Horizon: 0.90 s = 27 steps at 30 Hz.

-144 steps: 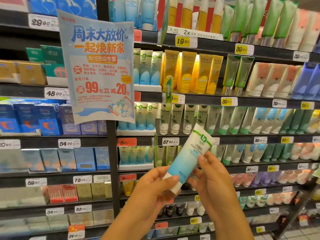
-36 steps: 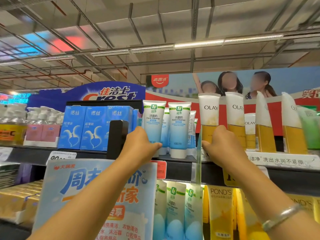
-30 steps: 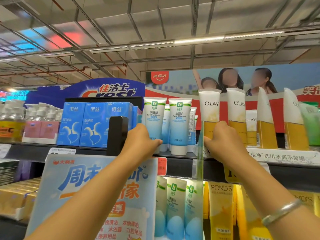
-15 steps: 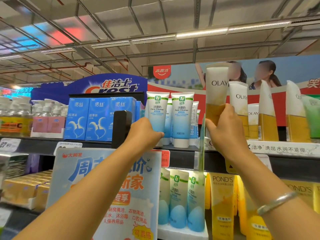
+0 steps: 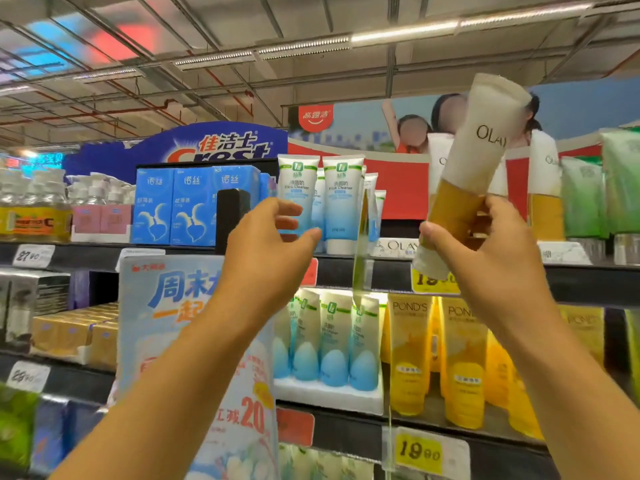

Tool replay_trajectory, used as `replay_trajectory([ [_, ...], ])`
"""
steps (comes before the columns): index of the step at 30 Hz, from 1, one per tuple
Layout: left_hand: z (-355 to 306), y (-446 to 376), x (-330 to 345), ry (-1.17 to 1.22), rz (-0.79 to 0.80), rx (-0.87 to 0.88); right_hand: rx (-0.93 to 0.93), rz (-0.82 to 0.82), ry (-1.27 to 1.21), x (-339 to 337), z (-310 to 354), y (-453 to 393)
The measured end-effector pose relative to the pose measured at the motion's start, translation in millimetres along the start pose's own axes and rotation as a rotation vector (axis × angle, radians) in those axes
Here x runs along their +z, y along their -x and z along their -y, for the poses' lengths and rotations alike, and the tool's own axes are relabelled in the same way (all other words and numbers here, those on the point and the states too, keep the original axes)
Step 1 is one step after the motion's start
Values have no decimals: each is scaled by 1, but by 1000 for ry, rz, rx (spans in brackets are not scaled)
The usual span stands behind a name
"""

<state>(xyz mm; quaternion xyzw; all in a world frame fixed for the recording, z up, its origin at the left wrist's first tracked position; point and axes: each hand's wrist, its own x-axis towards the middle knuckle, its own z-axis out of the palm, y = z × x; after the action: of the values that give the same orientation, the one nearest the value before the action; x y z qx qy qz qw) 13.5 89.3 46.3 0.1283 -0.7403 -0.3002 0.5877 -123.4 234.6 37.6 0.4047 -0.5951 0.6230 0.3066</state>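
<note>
Olay tube point(image 5: 474, 168) tilted, cap down, right hand point(image 5: 485, 251)

Lit brightly and evenly from above by a long strip light point(image 5: 405, 29) under the ceiling point(image 5: 311, 12), blown out to near white. Tinted red and blue in patches of reflected colour at upper left. Brightened by a warm glow under the shelf edge point(image 5: 346, 292), falling onto the blue tubes point(image 5: 332, 344) below. Shadowed only softly beneath the shelves, dimmer toward the lower left corner. Smeared by motion throughout: right hand point(image 5: 485, 247) and its tube point(image 5: 481, 150) soft, lettering fuzzy; left hand point(image 5: 270, 247) blurred at the fingertips. Bent by the wide lens, shelf lines bowing and stretching near the edges. Softest in the green tubes point(image 5: 620, 181) far right and the bottles point(image 5: 31, 202) far left.
</note>
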Motion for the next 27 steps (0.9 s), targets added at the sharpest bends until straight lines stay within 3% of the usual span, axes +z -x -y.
replay_trajectory([
  [5,2,72,7,281,36,-147,203,94,-130,-27,-6,54],
  [10,0,139,29,467,221,-340,381,226,-310,-41,-11,104],
  [17,0,210,56,669,373,-607,560,291,-532,-58,-21,161],
  [22,6,248,66,825,413,-803,668,293,-561,-74,-32,194],
  [27,10,281,76,1026,341,-1011,788,311,-589,-83,-44,222],
])
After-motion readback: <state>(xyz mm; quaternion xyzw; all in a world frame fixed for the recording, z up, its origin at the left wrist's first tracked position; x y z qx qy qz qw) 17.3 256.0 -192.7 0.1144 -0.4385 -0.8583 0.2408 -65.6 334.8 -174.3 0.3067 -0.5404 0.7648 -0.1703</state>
